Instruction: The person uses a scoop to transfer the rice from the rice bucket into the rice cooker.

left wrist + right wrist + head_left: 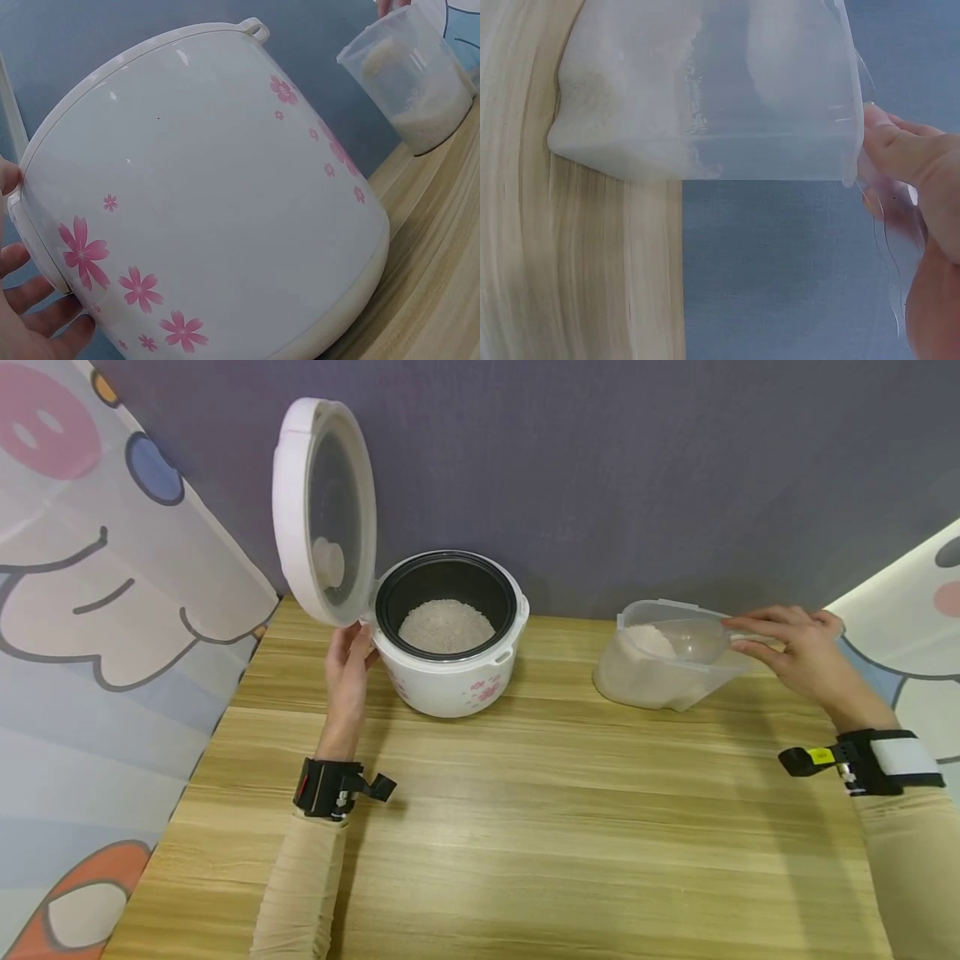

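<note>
- Currently, the rice cooker (442,693) stands upright at the far edge of the table (525,843), left of the middle; its white lid (291,510) is raised on the left side, with the inner face turned right.
- Inside the cooker sits a dark pot (420,587); a bed of white rice (447,627) covers its bottom, well below the rim.
- Left hand (347,668): placed at the left side of the cooker, just beneath the raised lid; the left wrist view shows the thumb at the upper rim and the fingers apart, resting against the side wall; how firmly they press — cannot tell.
- Right hand (802,652): clamped by thumb and fingers on the handle of a clear scoop (693,639); the scoop's bowl lies within the container; whether it carries any grains — cannot tell.
- Container (637,681): translucent plastic, standing on the table to the right of the cooker and well apart from it; white grains (647,639) are heaped toward its left end; its sloped end faces right, toward the right hand.
- Cooker exterior: pink blossoms (139,289) on the white wall.
- Surroundings: a grey wall (562,485) at the far side; a cartoon panel (60,718) on the left; a black band (327,789) on the left wrist, above a beige sleeve (300,893).
</note>
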A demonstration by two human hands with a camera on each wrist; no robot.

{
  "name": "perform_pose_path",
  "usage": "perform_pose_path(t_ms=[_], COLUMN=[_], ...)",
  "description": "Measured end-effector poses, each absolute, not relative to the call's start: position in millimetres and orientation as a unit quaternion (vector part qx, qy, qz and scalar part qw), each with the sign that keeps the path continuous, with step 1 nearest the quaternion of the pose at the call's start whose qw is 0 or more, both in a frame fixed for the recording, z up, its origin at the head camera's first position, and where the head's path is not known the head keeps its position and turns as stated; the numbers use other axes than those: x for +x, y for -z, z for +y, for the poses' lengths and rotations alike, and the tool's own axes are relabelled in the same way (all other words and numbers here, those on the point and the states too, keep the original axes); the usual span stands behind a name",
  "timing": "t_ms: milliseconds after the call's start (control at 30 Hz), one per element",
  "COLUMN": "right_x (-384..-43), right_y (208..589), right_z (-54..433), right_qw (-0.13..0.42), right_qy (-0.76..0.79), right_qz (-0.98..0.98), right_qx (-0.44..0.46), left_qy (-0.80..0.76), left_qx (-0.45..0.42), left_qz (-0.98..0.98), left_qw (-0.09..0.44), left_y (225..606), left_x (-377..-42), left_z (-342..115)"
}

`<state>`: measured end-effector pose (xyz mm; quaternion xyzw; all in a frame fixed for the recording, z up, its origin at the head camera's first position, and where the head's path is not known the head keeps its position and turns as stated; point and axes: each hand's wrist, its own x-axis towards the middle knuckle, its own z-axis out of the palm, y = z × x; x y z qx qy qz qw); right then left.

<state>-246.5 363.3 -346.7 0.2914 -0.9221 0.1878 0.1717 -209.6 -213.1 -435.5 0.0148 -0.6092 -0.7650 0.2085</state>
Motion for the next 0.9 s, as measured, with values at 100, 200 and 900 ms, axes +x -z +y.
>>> perform_pose_path(t_ms=[100,200,900], right_x=[-246,-245,-233], right_y=[349,351,356], right_z=[366,367,370], right_qw=[0.181,0.183,0.191], right_qy=[-0.206,-0.217,-0.262], right_qz=[-0.917,-0.916,-0.917], right_qx=[0.29,0.283,0.235], left_qy=[0.763,0.763,0.768], left_qx=[0.015,0.016,0.021], left_qz=[-0.612,-0.611,-0.606], left_qw=[0.208,0.209,0.207], left_y=[436,436,433], left_x=[-209,-209,-209], left_z=[-214,-214,-213])
